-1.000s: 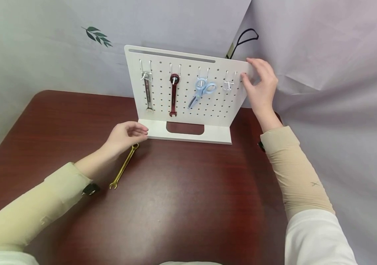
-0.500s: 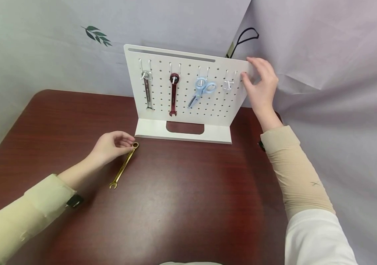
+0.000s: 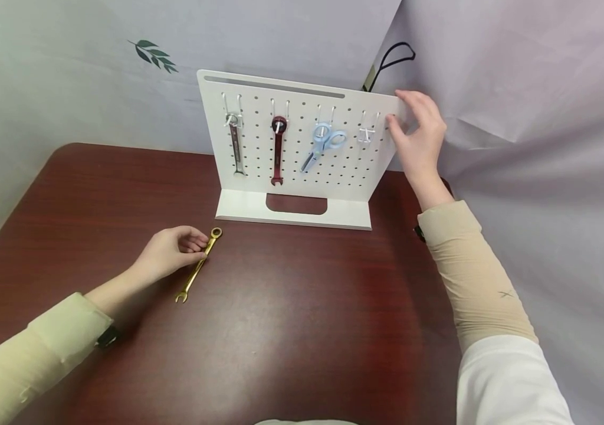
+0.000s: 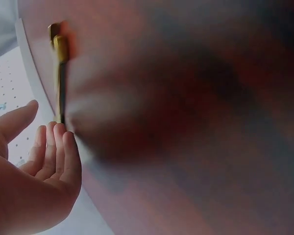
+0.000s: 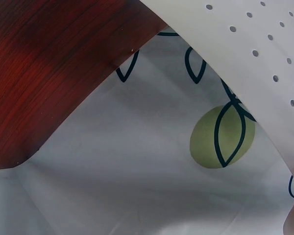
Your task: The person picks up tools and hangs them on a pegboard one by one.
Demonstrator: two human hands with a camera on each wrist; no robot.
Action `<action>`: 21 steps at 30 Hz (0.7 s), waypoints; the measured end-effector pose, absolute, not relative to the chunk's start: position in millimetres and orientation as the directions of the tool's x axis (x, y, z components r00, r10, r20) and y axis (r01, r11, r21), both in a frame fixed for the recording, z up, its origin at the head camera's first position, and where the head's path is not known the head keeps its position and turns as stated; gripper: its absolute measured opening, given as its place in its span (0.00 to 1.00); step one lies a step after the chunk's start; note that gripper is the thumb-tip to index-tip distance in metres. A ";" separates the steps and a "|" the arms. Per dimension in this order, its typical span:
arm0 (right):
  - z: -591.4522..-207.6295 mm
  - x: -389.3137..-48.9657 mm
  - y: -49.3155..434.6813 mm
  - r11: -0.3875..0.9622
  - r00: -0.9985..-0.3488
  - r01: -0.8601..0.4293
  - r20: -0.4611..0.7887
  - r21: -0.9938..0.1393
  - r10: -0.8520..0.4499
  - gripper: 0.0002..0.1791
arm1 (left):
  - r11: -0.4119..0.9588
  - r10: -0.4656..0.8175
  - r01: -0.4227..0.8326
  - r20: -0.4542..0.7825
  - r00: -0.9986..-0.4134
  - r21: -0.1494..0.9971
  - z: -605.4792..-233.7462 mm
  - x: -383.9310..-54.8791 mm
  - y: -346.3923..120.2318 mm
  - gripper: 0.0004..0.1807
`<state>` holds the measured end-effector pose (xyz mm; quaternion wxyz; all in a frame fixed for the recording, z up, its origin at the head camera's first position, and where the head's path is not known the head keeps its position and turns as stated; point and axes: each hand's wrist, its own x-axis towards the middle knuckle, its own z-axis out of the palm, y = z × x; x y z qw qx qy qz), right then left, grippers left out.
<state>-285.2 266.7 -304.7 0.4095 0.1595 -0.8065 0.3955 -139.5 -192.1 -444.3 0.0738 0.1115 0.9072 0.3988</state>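
Observation:
A gold combination wrench (image 3: 193, 277) lies slanted on the table, its ring end toward the board. My left hand (image 3: 166, 254) is at its upper shaft, thumb and fingers parted; in the left wrist view the fingertips are close to the wrench (image 4: 59, 93) and the thumb stands away from it. With thumb in front and fingers over the edge, my right hand (image 3: 421, 139) grips the upper right corner of a white pegboard (image 3: 239, 205). On its hooks hang a silver wrench (image 3: 236, 144), a dark red wrench (image 3: 278, 154) and light blue scissors (image 3: 317, 147).
The rightmost hook (image 3: 365, 136) holds nothing. The pegboard stands near the back of the dark red table (image 3: 302, 330). A pale curtain (image 3: 546, 147) hangs behind and to the right, with a leaf print at the left.
My left hand has drawn back from the pegboard's base, down and leftward to the gold wrench. The wrench has stayed in place. My right hand keeps its grip on the board's corner.

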 end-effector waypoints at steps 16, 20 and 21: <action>-304.3 -284.5 267.9 0.642 -0.620 -0.574 0.782 -0.508 0.065 0.18 | 0.685 0.197 0.183 0.063 -0.978 0.705 -459.4 -126.3 -186.9 0.20; -304.6 -284.4 269.8 0.649 -0.608 -0.587 0.793 -0.485 0.043 0.18 | 0.692 0.198 0.192 0.074 -0.978 0.696 -461.1 -127.2 -186.2 0.18; -304.7 -284.6 270.3 0.653 -0.604 -0.589 0.796 -0.476 0.035 0.18 | 0.691 0.196 0.192 0.075 -0.978 0.697 -461.2 -127.4 -186.3 0.18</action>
